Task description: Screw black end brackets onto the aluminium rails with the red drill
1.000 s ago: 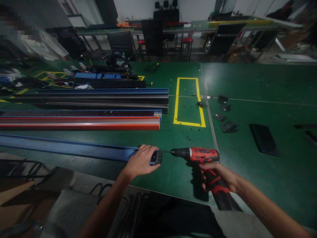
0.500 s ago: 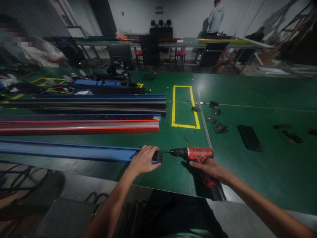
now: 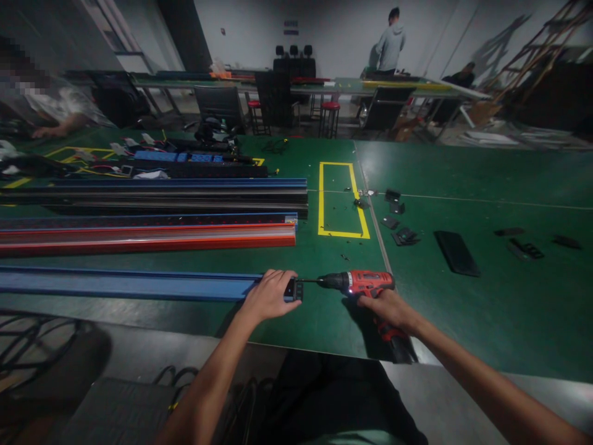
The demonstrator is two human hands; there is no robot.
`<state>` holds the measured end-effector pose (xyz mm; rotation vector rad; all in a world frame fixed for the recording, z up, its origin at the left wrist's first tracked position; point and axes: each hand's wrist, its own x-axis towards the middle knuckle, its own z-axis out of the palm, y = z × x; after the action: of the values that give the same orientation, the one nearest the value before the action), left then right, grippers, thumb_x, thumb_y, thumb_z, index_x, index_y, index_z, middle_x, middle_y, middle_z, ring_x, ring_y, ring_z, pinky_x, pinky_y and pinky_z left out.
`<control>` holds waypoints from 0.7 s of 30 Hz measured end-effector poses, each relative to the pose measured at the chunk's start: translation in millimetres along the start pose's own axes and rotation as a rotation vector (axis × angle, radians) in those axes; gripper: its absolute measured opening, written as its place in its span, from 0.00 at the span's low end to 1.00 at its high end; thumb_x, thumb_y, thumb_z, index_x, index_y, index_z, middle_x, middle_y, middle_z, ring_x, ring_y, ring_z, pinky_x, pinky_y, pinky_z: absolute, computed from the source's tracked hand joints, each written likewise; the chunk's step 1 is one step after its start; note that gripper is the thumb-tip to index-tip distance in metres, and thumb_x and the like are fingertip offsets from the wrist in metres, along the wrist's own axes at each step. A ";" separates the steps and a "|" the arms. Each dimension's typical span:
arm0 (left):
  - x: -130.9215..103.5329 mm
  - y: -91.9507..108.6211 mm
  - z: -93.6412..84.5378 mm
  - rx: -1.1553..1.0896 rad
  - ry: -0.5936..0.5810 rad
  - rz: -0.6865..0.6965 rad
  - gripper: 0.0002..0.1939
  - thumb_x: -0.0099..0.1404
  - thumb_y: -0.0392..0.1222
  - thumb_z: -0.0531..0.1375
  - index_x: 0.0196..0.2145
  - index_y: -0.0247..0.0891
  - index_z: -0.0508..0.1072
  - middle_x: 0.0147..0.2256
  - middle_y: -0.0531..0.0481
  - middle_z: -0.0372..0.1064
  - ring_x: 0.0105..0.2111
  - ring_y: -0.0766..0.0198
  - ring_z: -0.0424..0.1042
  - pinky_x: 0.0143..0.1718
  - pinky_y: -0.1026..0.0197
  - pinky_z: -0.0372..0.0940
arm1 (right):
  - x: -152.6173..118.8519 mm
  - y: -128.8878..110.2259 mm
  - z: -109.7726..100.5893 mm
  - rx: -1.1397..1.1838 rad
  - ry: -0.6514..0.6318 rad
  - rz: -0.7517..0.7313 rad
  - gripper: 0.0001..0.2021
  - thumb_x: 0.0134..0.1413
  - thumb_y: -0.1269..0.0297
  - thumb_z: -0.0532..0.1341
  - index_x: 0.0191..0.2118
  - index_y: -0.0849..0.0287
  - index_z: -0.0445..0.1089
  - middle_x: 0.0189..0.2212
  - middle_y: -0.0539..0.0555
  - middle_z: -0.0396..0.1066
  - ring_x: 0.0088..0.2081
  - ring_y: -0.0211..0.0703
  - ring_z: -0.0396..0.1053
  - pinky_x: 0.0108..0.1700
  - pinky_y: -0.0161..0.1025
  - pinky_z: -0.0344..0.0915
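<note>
My left hand [image 3: 271,295] is wrapped over the right end of a long blue metal profile [image 3: 139,285] lying along the near edge of the table. A black end cap [image 3: 297,290] sits at that end, partly under my fingers. My right hand [image 3: 386,309] grips a red and black cordless drill [image 3: 368,282] by its handle. The drill points left, and its long thin bit [image 3: 309,280] reaches the end cap. A small light glows under the chuck. Whether a screw is at the tip cannot be made out.
Beyond lie a red-orange profile [image 3: 148,238] and several dark profiles [image 3: 185,199]. Yellow tape [image 3: 343,235] marks a rectangle with small dark parts. On the right are black caps [image 3: 406,237] and a black flat block [image 3: 456,253]. A person [image 3: 65,108] sits far left; another [image 3: 390,44] stands behind.
The drill's light has come on. Both hands keep their holds at the profile's end and on the drill, while the whole view has shifted slightly.
</note>
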<state>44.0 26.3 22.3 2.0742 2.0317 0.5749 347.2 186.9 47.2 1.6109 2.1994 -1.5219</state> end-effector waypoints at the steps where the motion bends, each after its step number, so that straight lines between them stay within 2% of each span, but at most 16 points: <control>1: 0.1 -0.7 0.4 -0.004 -0.005 -0.003 0.24 0.61 0.47 0.71 0.52 0.40 0.69 0.46 0.42 0.78 0.48 0.47 0.77 0.54 0.44 0.69 | 0.6 0.6 0.2 -0.002 -0.001 0.004 0.13 0.55 0.58 0.66 0.25 0.54 0.64 0.22 0.48 0.66 0.25 0.39 0.62 0.29 0.39 0.60; 5: 0.8 -4.1 2.1 -0.010 -0.046 -0.027 0.27 0.61 0.50 0.72 0.53 0.41 0.69 0.49 0.42 0.77 0.50 0.47 0.76 0.55 0.45 0.68 | 5.1 3.2 0.9 -0.049 0.004 0.044 0.12 0.56 0.58 0.65 0.26 0.55 0.66 0.23 0.49 0.68 0.26 0.39 0.65 0.29 0.39 0.61; 13: 1.3 -10.6 6.6 -0.012 -0.082 -0.052 0.29 0.60 0.51 0.73 0.55 0.41 0.69 0.50 0.42 0.76 0.52 0.46 0.74 0.56 0.45 0.68 | 10.2 6.1 -0.3 -0.102 0.009 -0.001 0.17 0.57 0.48 0.66 0.27 0.55 0.68 0.24 0.49 0.68 0.28 0.40 0.64 0.31 0.39 0.60; 21: 0.7 -14.9 9.3 -0.037 -0.077 -0.043 0.31 0.59 0.52 0.74 0.56 0.42 0.70 0.51 0.42 0.77 0.53 0.46 0.75 0.58 0.45 0.68 | 11.5 8.1 -0.2 -0.056 -0.006 0.032 0.13 0.55 0.55 0.65 0.25 0.55 0.68 0.23 0.49 0.68 0.26 0.40 0.64 0.29 0.38 0.60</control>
<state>33.9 29.0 8.1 1.9949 2.0024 0.5136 347.9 195.2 35.8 1.6152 2.1821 -1.4424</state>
